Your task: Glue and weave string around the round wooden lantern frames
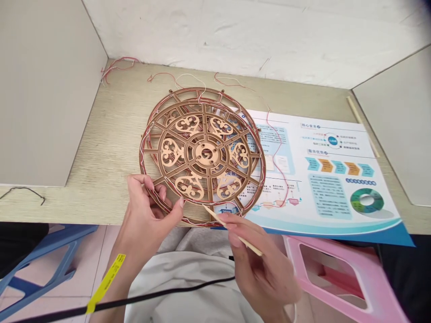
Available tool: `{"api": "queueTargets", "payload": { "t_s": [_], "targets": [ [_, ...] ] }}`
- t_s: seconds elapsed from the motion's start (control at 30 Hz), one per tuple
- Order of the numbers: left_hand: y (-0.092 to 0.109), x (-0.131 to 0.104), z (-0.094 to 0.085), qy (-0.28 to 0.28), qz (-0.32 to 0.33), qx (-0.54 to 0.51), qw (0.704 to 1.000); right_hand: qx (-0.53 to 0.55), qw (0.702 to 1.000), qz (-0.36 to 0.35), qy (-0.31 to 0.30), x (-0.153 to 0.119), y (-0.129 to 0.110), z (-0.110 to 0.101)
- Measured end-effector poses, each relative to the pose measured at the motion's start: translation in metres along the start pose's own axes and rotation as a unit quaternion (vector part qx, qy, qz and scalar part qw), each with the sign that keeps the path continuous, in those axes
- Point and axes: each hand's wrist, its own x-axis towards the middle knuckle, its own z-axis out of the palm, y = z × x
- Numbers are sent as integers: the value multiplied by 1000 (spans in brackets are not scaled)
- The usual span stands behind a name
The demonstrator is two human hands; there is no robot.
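A round bronze-coloured wheel frame [207,154] with scrollwork panels lies tilted over one or more similar wheels on the table. Red and white wires [198,202] run along its rim. My left hand [151,211] grips the near left rim, fingers under it and thumb on top by the wires. Pinched in my right hand [259,264] is a thin pale wooden stick [235,231], its pointed tip at the wires on the near rim. Whether the tip touches them I cannot tell.
A printed leaflet [330,179] lies under the wheels, to the right. Loose wires [117,67] rest at the back left. Grey panels [43,89] stand at both sides. A black cable [168,294] crosses my lap; a pink stool [346,278] is at lower right.
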Motion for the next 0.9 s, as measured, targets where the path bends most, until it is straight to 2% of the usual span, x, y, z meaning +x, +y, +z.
{"api": "queueTargets", "payload": {
  "t_s": [0.1,0.2,0.27,0.43,0.6,0.77,0.9],
  "targets": [
    [-1,0,0,-1,-1,-2,1000,15,999,39,35,5,-1,0],
    [-1,-1,-1,0,-13,-7,1000,49,986,145,60,16,0,2],
    [0,-2,-1,-2,-20,-11,1000,67,977,196,51,24,1,2],
    [0,-2,-1,0,-22,-12,1000,95,969,226,28,35,2,-1],
    [-1,-1,-1,1,-16,-13,1000,50,985,166,12,22,3,-4],
    [0,-1,0,1,-12,-9,1000,-19,998,5,-59,2,8,-8],
    [0,-2,1,9,-21,-13,1000,-52,991,-77,-100,5,12,-13]
  ]
}}
